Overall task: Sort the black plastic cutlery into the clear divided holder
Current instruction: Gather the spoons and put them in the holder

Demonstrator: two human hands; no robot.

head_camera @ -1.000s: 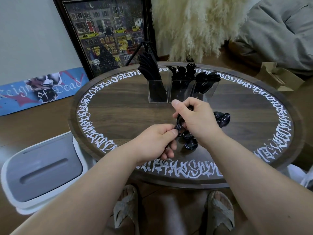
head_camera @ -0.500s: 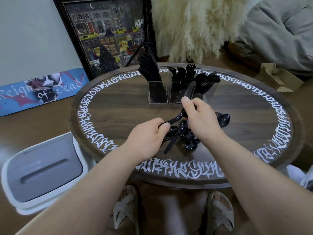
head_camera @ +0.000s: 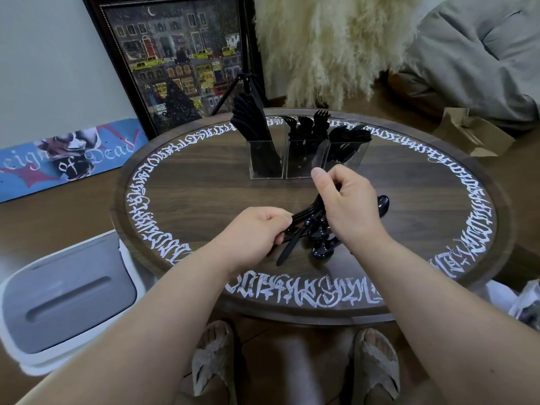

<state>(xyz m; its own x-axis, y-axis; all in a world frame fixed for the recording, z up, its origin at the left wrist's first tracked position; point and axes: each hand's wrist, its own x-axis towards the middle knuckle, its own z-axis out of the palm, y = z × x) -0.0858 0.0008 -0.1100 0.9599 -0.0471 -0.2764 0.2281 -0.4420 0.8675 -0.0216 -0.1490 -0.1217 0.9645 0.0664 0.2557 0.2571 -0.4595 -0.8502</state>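
A clear divided holder (head_camera: 304,159) stands at the far middle of the round table (head_camera: 204,185). Its left cell holds black knives (head_camera: 251,121), the middle one forks (head_camera: 309,127), the right one spoons (head_camera: 350,134). A pile of loose black spoons (head_camera: 320,241) lies in front of me. My left hand (head_camera: 257,235) grips the handle ends of a few spoons. My right hand (head_camera: 344,206) is curled over the same bunch, higher up, hiding part of the pile. One spoon bowl (head_camera: 382,204) sticks out to its right.
A white bin with a grey lid (head_camera: 64,296) stands at the table's left. A framed picture (head_camera: 175,59), a skateboard deck (head_camera: 67,159) and pampas grass (head_camera: 327,45) are behind. A brown paper bag (head_camera: 470,135) lies at the right. My sandalled feet (head_camera: 292,363) are under the table edge.
My left hand drew back to the left along the spoon handles. My right hand rose slightly and shifted toward the holder, still over the bunch.
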